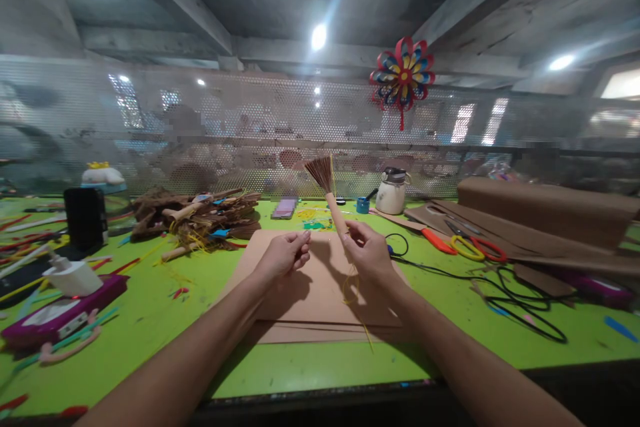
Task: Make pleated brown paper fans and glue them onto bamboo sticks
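Observation:
My right hand [367,248] is closed around the tan handle of a small brush [339,213], with its fan of brown bristles pointing up and left. Yellow string [351,287] dangles below that hand, a loose end trailing over the brown sheets. To the left, apart from the brush, my left hand [289,253] is closed with thumb and finger pinched; anything between them is too small to make out. Both hands are above a stack of brown cardboard sheets [300,307] on the green table [200,320].
Brown scraps and finished-looking bundles [200,217] lie at the back left. Nearer are a phone [86,219] and a purple power strip [65,320]. At right are scissors [487,250], an orange-handled knife [437,240], black cable [530,327] and brown paper [545,227]. A white jug [391,193] stands behind.

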`<act>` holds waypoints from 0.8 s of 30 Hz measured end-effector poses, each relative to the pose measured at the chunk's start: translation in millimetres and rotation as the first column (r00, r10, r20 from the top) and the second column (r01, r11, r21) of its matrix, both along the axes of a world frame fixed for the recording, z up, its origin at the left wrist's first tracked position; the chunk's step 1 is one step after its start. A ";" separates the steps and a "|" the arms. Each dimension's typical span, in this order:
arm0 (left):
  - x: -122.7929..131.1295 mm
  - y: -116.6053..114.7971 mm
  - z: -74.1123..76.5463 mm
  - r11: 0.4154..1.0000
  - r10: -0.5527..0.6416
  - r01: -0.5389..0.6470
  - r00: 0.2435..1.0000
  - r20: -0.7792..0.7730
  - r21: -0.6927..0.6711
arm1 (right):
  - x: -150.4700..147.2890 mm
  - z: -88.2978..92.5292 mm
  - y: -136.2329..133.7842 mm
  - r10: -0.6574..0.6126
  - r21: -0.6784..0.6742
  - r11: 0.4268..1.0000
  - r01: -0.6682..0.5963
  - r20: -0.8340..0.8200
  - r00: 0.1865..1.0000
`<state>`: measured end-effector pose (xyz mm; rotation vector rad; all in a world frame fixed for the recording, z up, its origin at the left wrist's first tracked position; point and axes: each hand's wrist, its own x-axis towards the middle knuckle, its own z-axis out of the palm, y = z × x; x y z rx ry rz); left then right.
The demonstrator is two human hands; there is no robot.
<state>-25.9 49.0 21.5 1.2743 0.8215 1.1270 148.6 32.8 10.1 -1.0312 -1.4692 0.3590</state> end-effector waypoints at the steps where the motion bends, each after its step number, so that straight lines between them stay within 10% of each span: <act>1: 0.5 0.2 -0.2 1.000 0.000 0.000 1.000 -0.002 -0.010 | 0.3 -0.6 0.8 0.000 0.004 1.000 0.000 0.002 1.000; 24: -7.2 10.7 -7.1 0.988 0.152 -0.147 0.982 0.108 -0.049 | 3.0 -7.1 9.7 -0.018 0.008 1.000 0.018 0.069 0.997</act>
